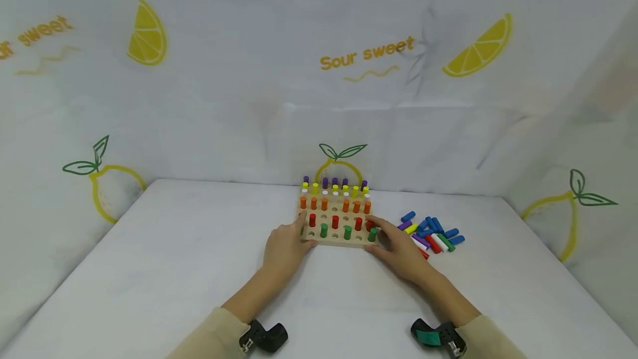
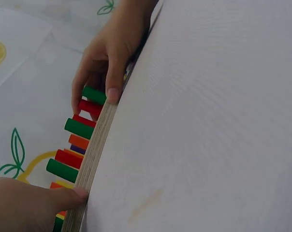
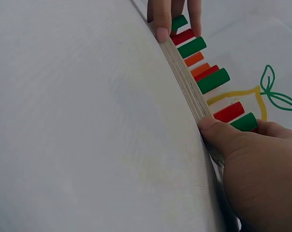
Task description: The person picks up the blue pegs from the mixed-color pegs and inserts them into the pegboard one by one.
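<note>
Your left grip [image 1: 286,245] and right grip [image 1: 396,251] hold the near corners of a pale wooden rectangular pegboard [image 1: 340,213], coloured cylindrical pegs [image 1: 347,232] upright in it, on the white desk [image 1: 189,248]; loose multicoloured cylinders [image 1: 432,244] lie to its right.

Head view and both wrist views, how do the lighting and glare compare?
Head view: soft, mostly even light, the pegboard small but its colored pegs distinct; left wrist view: dimmer, with what looks like faint rippling on the white tabletop; right wrist view: also dim, the right hand shaded, no strong glare anywhere.
</note>
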The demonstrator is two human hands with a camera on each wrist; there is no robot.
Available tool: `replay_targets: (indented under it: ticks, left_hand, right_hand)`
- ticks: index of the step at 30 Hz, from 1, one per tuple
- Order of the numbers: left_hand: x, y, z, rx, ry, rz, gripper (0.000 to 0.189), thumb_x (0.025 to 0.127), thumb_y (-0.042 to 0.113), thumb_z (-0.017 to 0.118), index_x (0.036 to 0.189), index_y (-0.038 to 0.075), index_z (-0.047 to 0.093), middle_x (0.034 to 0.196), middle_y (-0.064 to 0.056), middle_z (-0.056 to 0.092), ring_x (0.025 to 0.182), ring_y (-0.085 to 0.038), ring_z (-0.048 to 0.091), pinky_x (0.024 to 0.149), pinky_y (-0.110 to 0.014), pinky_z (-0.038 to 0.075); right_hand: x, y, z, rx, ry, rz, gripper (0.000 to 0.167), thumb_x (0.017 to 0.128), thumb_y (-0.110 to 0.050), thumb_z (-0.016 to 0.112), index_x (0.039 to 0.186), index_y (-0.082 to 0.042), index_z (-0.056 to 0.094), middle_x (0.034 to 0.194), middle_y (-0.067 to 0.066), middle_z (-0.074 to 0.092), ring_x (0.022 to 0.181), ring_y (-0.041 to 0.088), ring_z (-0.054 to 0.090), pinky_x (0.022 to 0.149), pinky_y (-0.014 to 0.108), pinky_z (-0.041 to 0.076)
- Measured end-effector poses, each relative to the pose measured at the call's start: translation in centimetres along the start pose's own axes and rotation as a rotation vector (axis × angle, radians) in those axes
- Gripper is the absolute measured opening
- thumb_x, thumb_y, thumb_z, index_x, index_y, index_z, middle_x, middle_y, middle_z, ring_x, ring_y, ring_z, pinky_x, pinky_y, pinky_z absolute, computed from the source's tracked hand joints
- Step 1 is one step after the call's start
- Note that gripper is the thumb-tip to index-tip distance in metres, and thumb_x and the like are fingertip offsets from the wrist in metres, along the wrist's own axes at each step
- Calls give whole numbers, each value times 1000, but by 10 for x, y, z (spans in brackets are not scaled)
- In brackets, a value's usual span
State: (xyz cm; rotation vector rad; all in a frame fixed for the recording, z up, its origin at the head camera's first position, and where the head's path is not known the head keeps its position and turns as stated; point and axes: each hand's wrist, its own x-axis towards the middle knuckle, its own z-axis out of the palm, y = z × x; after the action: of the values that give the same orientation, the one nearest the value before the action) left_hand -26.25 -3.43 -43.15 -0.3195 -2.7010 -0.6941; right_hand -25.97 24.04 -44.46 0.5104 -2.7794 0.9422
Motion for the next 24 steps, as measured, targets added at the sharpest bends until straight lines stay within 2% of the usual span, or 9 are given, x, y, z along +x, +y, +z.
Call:
replay_targets:
  ticks: [1,3,5,7,8,12,16,24]
  left_hand:
    - [0,-2,-1,-4,10,9,72,77,33,88,140,9,61,84,-14,77,58,-10,46,51,-22,42]
    - [0,-6,-2,-30,27,22,70,77,32,88,138,10,63,93,-14,79,63,-11,59,56,-24,51]
    - [1,-11,-2,-76,34,13,71,76,31,89,138,10,63,102,-13,79,74,-15,70,64,-28,58]
    - [2,-15,-1,-119,34,0,75,74,32,91,139,9,62,111,-12,77,90,-20,74,76,-34,62]
    - [2,-17,0,-140,30,-9,77,73,32,91,140,9,61,112,-11,77,95,-22,74,80,-37,62]
    - [4,-24,5,-186,-3,-29,84,73,35,91,144,9,56,114,-8,74,99,-20,70,84,-37,60]
    - [5,-31,6,-216,-46,-64,86,74,40,90,146,10,54,128,-9,71,118,-27,67,100,-45,56]
    - [10,-47,5,-233,-105,-57,73,77,43,87,137,9,64,134,-13,68,131,-35,60,110,-53,49]
  right_hand:
    - [1,1,0,4,3,-17,68,92,-28,75,152,-19,45,152,14,53,141,38,50,111,56,46]
    - [1,1,1,4,8,-34,69,92,-27,75,153,-19,44,154,14,51,142,37,50,111,55,46]
    - [1,2,1,0,11,-36,70,92,-26,75,154,-19,43,154,14,51,142,37,49,111,54,47]
    - [-1,1,1,1,7,-23,70,93,-26,75,155,-19,42,155,13,50,143,36,48,111,53,46]
    - [-3,1,2,-1,6,-14,71,93,-26,74,155,-19,42,155,13,49,144,36,48,111,53,46]
    - [-6,-1,4,-1,10,11,72,92,-26,75,155,-19,41,156,13,49,144,36,47,111,54,46]
    - [-7,-2,6,1,9,24,73,93,-28,75,156,-20,40,156,12,48,145,36,46,112,54,46]
    - [-5,-5,5,-26,47,-3,72,90,-28,77,153,-16,44,153,11,53,142,33,50,111,52,48]
